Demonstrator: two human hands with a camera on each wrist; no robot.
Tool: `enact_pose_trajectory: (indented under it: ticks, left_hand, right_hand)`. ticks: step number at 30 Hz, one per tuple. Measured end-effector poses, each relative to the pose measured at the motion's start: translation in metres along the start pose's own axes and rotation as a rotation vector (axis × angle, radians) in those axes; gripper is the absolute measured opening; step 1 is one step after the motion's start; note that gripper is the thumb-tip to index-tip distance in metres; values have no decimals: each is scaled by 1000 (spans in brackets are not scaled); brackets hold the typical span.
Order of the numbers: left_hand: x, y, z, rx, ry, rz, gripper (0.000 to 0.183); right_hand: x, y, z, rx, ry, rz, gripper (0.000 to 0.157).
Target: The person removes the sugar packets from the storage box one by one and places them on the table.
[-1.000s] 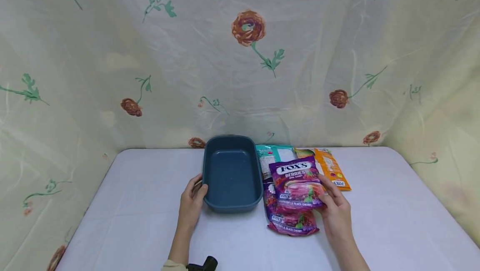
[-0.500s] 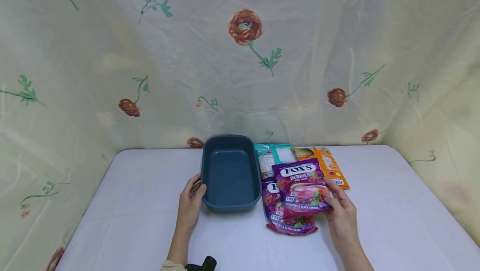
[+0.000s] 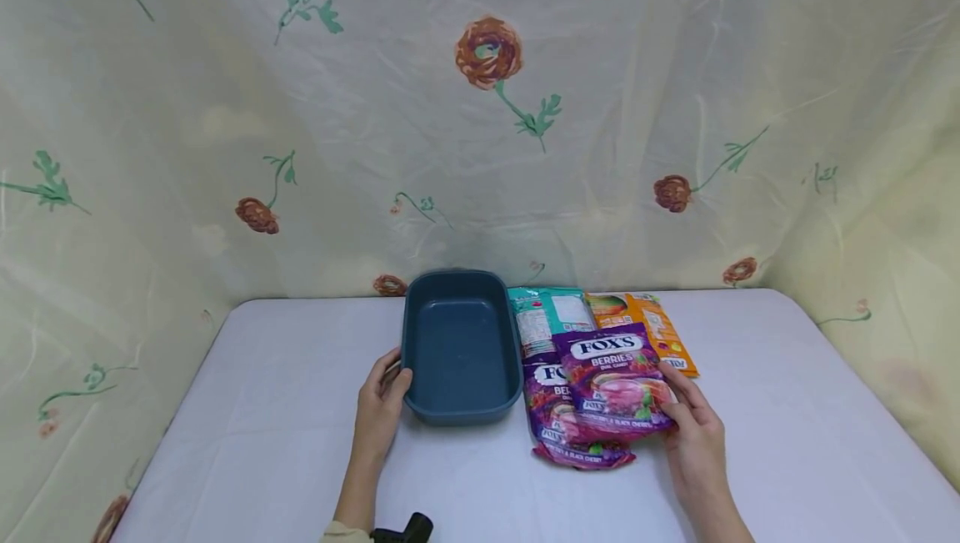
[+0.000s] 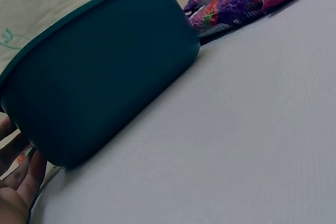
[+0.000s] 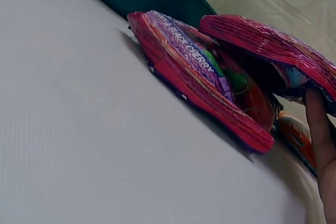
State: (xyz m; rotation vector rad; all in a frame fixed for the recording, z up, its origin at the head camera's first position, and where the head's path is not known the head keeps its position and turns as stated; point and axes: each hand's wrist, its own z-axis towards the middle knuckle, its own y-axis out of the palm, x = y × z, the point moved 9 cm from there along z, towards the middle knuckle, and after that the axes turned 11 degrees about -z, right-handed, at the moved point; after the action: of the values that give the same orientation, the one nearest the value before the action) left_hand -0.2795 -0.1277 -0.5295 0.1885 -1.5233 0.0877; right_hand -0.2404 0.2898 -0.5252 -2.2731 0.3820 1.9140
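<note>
My right hand pinches the right edge of a purple Fox's Berries candy bag, with a finger under it in the right wrist view. The held bag is raised and overlaps a second purple candy bag lying on the table. In the right wrist view a gap shows between the held bag and the lying one. My left hand rests against the outer left wall of a dark blue tub, fingers spread on the outside. Nothing lies in the tub.
A teal candy bag and an orange candy bag lie behind the purple ones. The white-covered table meets a flowered cloth backdrop right behind the tub. A black device is by the left wrist.
My right hand has drawn the upper purple candy bag to the right and slightly toward me, uncovering more of the lower one. The left hand and tub stay put.
</note>
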Motion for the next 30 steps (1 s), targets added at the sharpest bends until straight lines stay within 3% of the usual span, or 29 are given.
enact_pose_trajectory:
  ticks: [14, 30]
  left_hand:
    - [0, 1, 0, -8, -8, -4, 41]
    - [2, -1, 0, -4, 7, -1, 42]
  right_hand:
    - [7, -17, 0, 32, 25, 6, 46]
    - [7, -32, 1, 63, -14, 32, 45]
